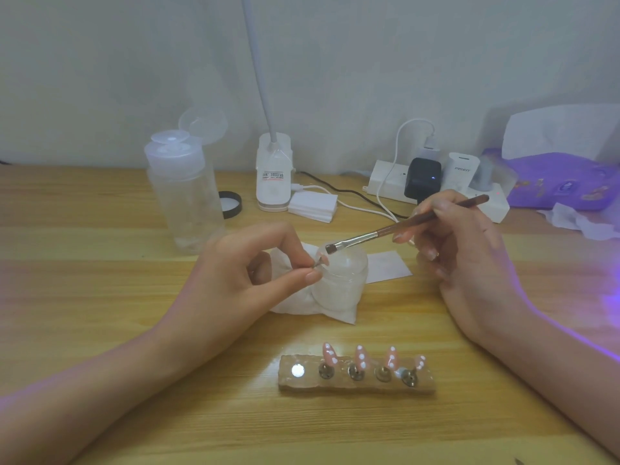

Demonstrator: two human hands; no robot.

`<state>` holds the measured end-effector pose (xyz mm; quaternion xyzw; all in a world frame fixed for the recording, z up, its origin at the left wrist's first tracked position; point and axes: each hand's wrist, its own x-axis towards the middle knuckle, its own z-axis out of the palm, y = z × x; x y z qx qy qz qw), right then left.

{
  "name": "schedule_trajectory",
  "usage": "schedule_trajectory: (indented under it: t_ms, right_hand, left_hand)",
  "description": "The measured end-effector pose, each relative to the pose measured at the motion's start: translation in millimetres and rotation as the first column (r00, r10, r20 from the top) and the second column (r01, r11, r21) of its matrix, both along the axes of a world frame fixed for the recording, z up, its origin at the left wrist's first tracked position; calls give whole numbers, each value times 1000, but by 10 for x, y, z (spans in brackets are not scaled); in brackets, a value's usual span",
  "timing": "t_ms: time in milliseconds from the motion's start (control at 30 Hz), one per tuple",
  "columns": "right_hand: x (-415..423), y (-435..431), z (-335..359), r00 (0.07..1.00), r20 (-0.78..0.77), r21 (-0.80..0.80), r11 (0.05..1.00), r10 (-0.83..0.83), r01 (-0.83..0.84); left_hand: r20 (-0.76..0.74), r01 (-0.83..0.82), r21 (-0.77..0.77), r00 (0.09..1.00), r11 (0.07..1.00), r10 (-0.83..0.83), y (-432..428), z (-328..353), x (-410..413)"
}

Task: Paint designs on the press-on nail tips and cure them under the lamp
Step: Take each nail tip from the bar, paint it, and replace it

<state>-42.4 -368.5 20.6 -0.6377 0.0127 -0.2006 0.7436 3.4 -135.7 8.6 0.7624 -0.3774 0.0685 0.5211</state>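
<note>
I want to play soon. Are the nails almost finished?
Four dotted pink tips stand on the holder. The left hand pinches a fifth tip; the right hand holds the brush over the jar. Probably left: finishing that one and filling the holder's empty spot.

Nail tip (322, 261) in grip of left hand (235, 280) mostly hidden by thumb and forefinger; design unreadable. Lamp neck (261, 72) cut off at top edge. Label (272, 176) on base blurred, possibly printed text.

Nail tip (322, 261) in left hand (235, 276) — brush (369, 236) in right hand (469, 263), over jar (345, 276)
</note>
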Motion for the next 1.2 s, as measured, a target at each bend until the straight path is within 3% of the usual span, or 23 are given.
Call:
schedule_trajectory:
  t_ms: [100, 233, 367, 500, 633, 800, 1200]
  right_hand:
    - [-2, 13, -4, 1000, -7, -47, 999, 22, -22]
    - [6, -2, -9, 999, -29, 22, 999, -26, 26]
    - [-2, 14, -3, 1000, -5, -48, 999, 23, -23]
    - [12, -4, -15, 998, -55, 32, 999, -22, 24]
    - [0, 3, -10, 999, -16, -4, 999, 32, -32]
    - [5, -8, -9, 998, -53, 49, 998, -32, 35]
    - [-8, 7, -3, 1000, -18, -27, 1000, 8, -9]
  left_hand:
    - [-13, -6, -2, 1000, 1000, 6, 1, 1, 2]
    - [-5, -7, 0, 1000, 1000, 7, -5, 4, 0]
    - [-12, -9, 2, 1000, 1000, 9, 4, 1, 2]
    - [-14, -13, 6, 1000, 1000, 13, 5, -5, 4]
    - [-10, -16, 10, 1000, 1000, 16, 6, -11, 9]
    - [-20, -14, 9, 1000, 1000, 14, 9, -17, 9]
    - [-35, -16, 11, 999, 1000, 16, 16, -21, 9]
